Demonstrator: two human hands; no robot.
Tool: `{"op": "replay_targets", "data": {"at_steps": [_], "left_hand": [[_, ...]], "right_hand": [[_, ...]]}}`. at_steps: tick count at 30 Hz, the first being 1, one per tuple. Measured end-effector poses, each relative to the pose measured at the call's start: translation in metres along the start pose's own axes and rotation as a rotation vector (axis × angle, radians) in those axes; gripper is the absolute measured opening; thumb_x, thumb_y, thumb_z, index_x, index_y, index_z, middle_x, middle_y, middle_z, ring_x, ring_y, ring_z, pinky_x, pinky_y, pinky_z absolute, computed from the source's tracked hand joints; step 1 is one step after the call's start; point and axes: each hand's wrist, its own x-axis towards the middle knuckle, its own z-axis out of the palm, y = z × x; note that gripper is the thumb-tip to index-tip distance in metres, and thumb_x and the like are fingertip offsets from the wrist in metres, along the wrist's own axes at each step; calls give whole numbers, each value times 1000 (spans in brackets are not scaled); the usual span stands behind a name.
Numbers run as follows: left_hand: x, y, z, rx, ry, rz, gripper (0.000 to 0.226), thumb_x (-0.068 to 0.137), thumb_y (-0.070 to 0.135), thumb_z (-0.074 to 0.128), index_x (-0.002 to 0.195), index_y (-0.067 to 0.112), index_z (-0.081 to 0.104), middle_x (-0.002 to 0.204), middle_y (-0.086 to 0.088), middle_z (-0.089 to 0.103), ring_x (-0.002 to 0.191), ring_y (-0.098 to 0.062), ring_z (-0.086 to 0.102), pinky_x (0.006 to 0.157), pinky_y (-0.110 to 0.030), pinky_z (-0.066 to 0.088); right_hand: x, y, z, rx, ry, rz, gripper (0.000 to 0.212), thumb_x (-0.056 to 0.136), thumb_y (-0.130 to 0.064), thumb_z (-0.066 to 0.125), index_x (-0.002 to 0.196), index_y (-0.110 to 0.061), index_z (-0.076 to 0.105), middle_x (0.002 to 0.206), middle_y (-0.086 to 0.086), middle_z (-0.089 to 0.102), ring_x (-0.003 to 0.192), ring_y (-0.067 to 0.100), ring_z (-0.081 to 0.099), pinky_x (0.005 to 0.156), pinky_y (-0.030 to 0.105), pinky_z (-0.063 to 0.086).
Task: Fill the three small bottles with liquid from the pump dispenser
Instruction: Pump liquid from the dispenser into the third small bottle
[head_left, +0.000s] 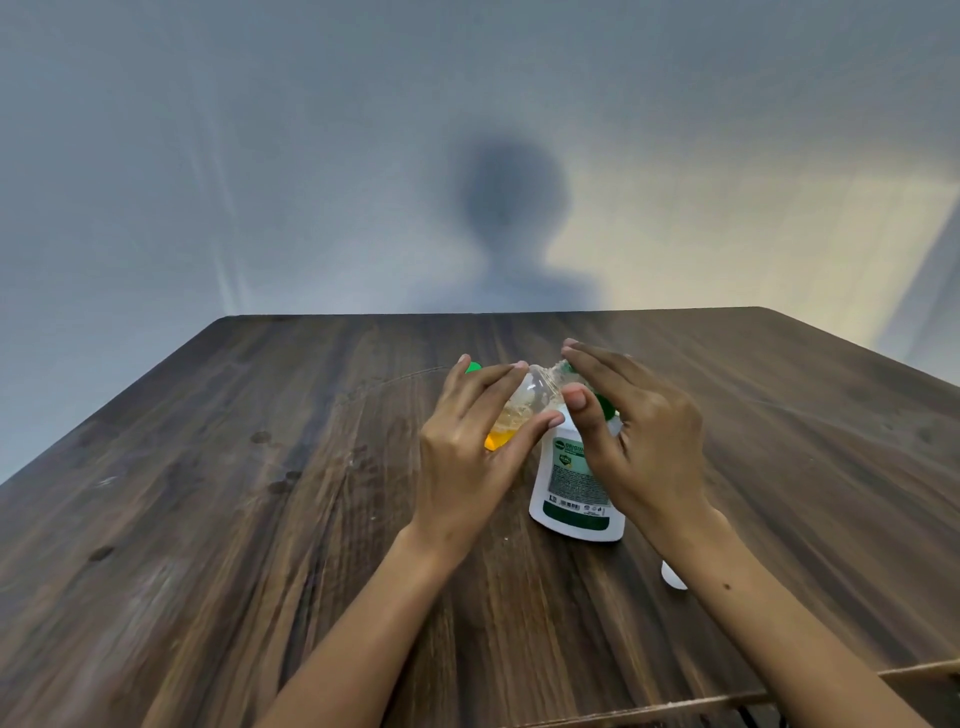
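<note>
A white pump dispenser with a green label stands near the middle of the dark wooden table. My right hand lies flat over its green pump head, fingers straight and pressing down. My left hand grips a small clear bottle, tilted with its open neck under the nozzle. Orange liquid sits in the bottle's lower part. A green cap peeks out behind my left fingers; what it belongs to is hidden.
A small white object lies on the table beside my right forearm. The table's far edge meets a grey wall carrying a person's shadow. A wooden rail shows at the lower right.
</note>
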Motion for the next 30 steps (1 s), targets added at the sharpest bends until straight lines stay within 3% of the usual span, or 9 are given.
{"op": "replay_targets", "data": {"at_steps": [5,11,15,20,25,30], "left_hand": [[-1,-1,0,1,19,-16,45,83,36,70,107,-3,71,107,-11,72,99,-18,67,103,-48,46],[0,1,-1,-10,19,-15,50,91,45,59,107,-1,70,108,-9,72,103,-11,63,104,-45,45],[0,0,0,-15,28,-19,46,85,39,67,108,-1,70,107,-9,72,101,-17,66,104,-42,46],[1,1,-3,-34,6,-30,50,92,46,58,110,1,69,108,-8,71,103,-18,65,102,-39,47],[1,3,-2,-37,8,-33,44,87,39,66,108,0,70,106,-8,72,101,-19,67,102,-38,48],[0,2,-3,-44,-10,-29,46,91,42,61,110,1,69,108,-7,71,104,-15,64,105,-37,45]], "right_hand": [[10,-2,-8,45,6,-13,76,96,-63,21,115,-9,69,118,4,67,108,18,63,89,40,51],[6,-2,-3,-4,-17,-4,75,95,-65,22,110,-10,72,113,3,69,102,19,65,84,26,47],[9,1,-7,51,-44,-14,75,95,-65,23,116,-9,69,121,3,65,111,18,62,90,34,49],[2,-1,-3,7,-45,-14,76,95,-65,23,115,-7,69,118,5,67,107,20,63,86,31,50],[9,1,-10,37,-56,-38,76,96,-64,21,117,-7,68,121,6,66,110,20,62,100,37,43],[2,1,-3,-16,-66,-5,79,94,-68,22,113,-8,69,116,3,68,104,19,64,89,30,47]]}}
